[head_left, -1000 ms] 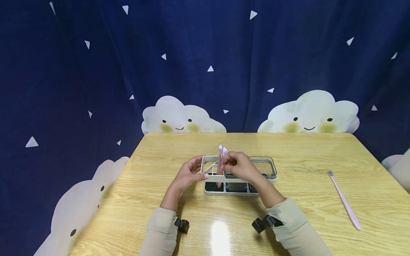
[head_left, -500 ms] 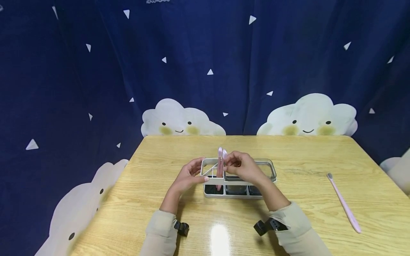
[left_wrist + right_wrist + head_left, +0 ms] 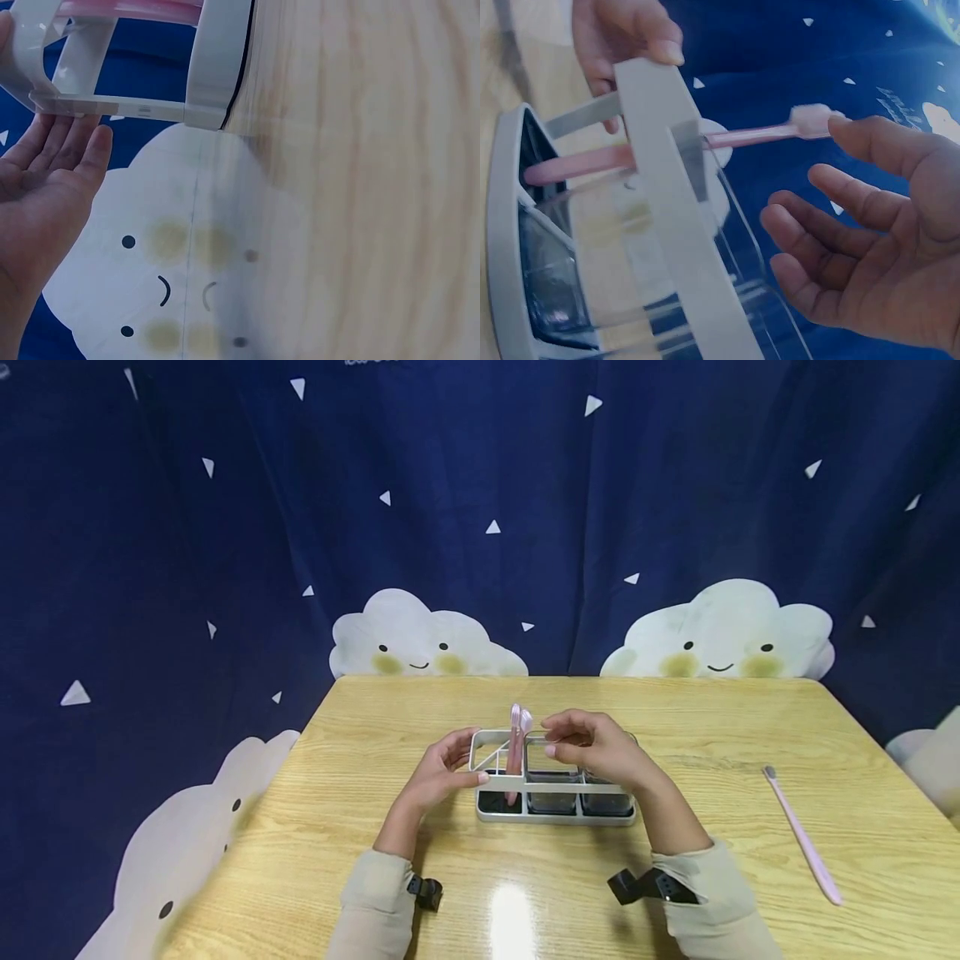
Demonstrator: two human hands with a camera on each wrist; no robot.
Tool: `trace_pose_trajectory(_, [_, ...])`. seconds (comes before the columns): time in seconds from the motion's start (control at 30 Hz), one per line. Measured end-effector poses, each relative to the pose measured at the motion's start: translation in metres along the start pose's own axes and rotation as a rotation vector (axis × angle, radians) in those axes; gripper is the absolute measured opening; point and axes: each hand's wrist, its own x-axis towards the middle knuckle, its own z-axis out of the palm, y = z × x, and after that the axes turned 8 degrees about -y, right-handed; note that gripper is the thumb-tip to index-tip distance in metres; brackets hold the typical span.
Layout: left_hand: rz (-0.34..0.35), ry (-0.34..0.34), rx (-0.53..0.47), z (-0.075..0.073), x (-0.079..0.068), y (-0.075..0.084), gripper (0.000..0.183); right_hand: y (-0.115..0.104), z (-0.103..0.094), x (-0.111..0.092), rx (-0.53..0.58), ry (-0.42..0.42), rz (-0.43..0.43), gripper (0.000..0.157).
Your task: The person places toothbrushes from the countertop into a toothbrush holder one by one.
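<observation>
A white toothbrush holder (image 3: 501, 783) with a top frame and a black-lined base stands on the table. Two pink toothbrushes (image 3: 514, 752) stand upright in its left part, bristle heads above the frame. My left hand (image 3: 441, 770) holds the holder's left end, thumb on the front rail and fingers at the side and back. My right hand (image 3: 600, 750) is over the right part of the holder with its fingers loosely bent, holding nothing. In the right wrist view its fingertips are near a toothbrush head (image 3: 810, 121). Clear cups (image 3: 552, 797) sit in the holder's other compartments.
Another pink toothbrush (image 3: 802, 837) lies on the wooden table (image 3: 720, 718) at the right, its grey head pointing away. A dark blue curtain (image 3: 450, 460) with white clouds hangs behind the table's far edge.
My right hand has let go of the second toothbrush and moved a little to the right, fingers loosened. The left hand stays on the holder. The head view has shifted slightly.
</observation>
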Motion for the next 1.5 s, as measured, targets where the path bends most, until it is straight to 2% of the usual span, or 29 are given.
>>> trace_pose_trajectory(0.37, [-0.011, 0.002, 0.022, -0.001, 0.001, 0.003, 0.068, 0.006, -0.031, -0.02, 0.134, -0.09, -0.012, 0.047])
trace_pose_trajectory(0.63, [-0.033, 0.013, 0.01, -0.001, -0.001, 0.001, 0.072, 0.014, -0.052, -0.039, 0.085, -0.095, -0.055, 0.048])
trace_pose_trajectory(0.93, [-0.01, -0.006, 0.023, -0.001, 0.0, 0.0, 0.069, 0.017, -0.074, -0.055, 0.058, -0.124, -0.09, 0.046])
trace_pose_trajectory(1.2, [-0.05, -0.003, 0.034, -0.002, 0.001, 0.0, 0.069, 0.021, -0.09, -0.069, -0.024, -0.128, -0.102, 0.04])
trace_pose_trajectory(1.43, [-0.061, -0.005, 0.027, -0.011, 0.008, -0.023, 0.071, 0.029, -0.104, -0.079, -0.039, -0.173, -0.12, 0.042])
trace_pose_trajectory(1.5, [-0.057, 0.0, 0.034, -0.012, 0.009, -0.026, 0.07, 0.032, -0.107, -0.081, -0.032, -0.181, -0.12, 0.043])
